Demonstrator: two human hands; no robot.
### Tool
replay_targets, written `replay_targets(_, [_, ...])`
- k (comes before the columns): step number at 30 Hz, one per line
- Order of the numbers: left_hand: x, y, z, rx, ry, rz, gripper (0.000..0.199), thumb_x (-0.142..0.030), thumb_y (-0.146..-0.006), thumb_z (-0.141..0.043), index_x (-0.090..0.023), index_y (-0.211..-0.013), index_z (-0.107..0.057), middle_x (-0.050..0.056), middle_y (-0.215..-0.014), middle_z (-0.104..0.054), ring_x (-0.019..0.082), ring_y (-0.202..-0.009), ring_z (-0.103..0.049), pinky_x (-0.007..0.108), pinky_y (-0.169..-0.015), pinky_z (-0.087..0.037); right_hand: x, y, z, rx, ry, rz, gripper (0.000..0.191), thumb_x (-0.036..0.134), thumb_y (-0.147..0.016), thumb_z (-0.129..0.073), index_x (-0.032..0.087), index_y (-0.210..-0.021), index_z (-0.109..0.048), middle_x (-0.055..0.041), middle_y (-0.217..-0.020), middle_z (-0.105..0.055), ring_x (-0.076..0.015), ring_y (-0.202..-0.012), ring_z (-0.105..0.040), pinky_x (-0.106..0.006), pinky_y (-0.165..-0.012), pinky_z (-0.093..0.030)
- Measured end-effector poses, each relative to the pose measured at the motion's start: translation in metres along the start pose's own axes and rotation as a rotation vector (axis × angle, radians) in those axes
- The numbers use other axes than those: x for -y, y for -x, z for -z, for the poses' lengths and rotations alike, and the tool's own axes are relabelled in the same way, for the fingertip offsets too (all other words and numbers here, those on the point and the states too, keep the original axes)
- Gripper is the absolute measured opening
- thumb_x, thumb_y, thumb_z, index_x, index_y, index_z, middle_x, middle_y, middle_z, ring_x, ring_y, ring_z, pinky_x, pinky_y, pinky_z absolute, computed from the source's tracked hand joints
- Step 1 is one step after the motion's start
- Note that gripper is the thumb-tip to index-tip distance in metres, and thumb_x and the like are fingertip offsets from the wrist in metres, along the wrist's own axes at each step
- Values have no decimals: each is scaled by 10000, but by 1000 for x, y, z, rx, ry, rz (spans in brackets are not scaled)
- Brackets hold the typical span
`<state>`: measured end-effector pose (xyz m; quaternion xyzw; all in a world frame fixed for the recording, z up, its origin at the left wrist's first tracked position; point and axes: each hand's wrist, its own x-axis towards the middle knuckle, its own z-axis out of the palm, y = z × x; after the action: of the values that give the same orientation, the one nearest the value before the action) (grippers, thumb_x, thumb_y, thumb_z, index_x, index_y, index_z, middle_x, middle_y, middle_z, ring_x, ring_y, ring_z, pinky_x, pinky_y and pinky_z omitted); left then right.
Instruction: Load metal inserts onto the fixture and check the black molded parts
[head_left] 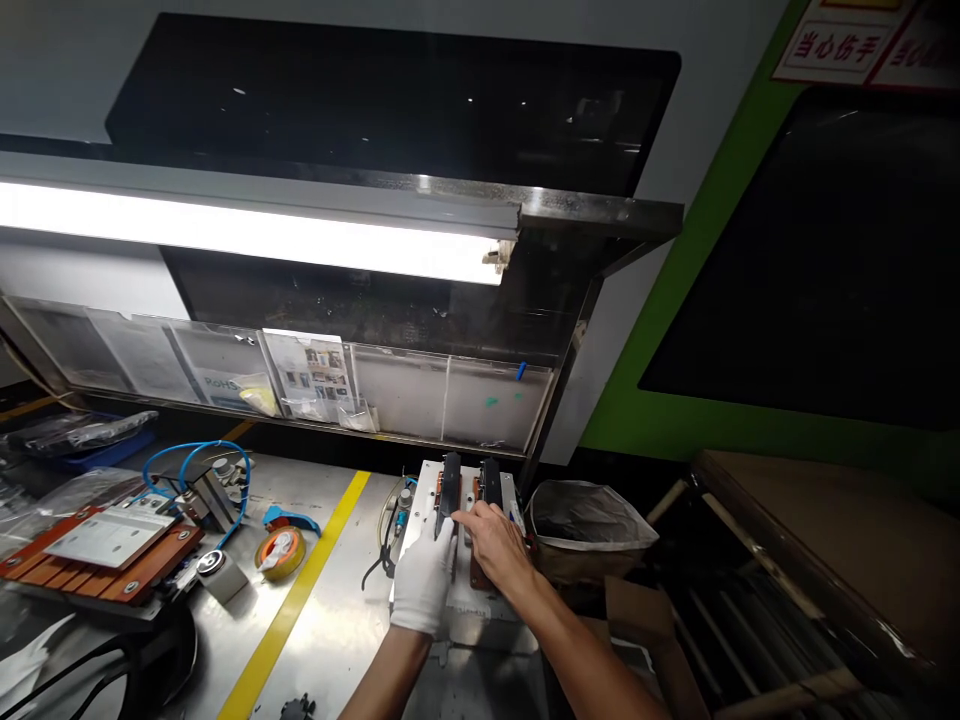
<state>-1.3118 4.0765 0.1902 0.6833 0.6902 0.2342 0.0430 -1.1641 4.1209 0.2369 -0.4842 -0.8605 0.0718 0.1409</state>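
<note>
My left hand, in a white glove, lies along the left side of a light-coloured fixture. Its fingers close around the lower end of a long black plastic part, which sits on the fixture beside orange-brown pieces. From the right comes my bare right hand, its fingers curled and the thumb reaching left to the gloved fingertips. What its fingers grip, if anything, is hidden. A second black part stands on the fixture just beyond the right hand.
A lined bin and a cardboard box stand to the right. On the metal bench are a tape roll, a push-button box and an orange-brown jig with blue hoses. A lit tube lamp hangs above.
</note>
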Motion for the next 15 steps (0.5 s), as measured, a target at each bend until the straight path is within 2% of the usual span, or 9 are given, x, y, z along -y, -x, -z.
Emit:
replay_targets(5, [5,-1,-3,-28,-50,-22,404,-216,-961,-438,-219,-1328,-608,147,-1420,-602,255,-1148,-650,377,-1016,-520,3,3,-2,37,35,2,442,176,-1001,-370,388,-1253,-666,-26,-1015,-640,-208,-950,-545,-299,-710,-355])
replay_targets(10, [5,-2,-1,-71,-110,-63,426,-176,-953,-436,-194,-1349,-593,162,-1388,-626,240,-1084,-676,370,-945,-559,2,0,-2,27,50,-12,457,159,-984,-366,387,-1237,-670,-25,-1013,-642,-214,-951,-556,-306,-710,-357])
replay_targets(12, [3,-5,3,-5,-101,-51,443,-148,-953,-406,-162,-1360,-580,182,-1356,-635,244,-1123,-664,354,-945,-555,3,-1,-2,20,57,-23,462,149,-974,-368,383,-1229,-673,-26,-1020,-644,-217,-952,-562,-308,-708,-358])
replay_targets(15, [0,-11,7,124,-99,-2,492,-119,-942,-350,-144,-1387,-558,213,-1258,-654,277,-1042,-689,392,-875,-574,6,-2,-2,13,55,-39,463,147,-967,-371,380,-1230,-673,-32,-1031,-648,-220,-961,-570,-307,-699,-360])
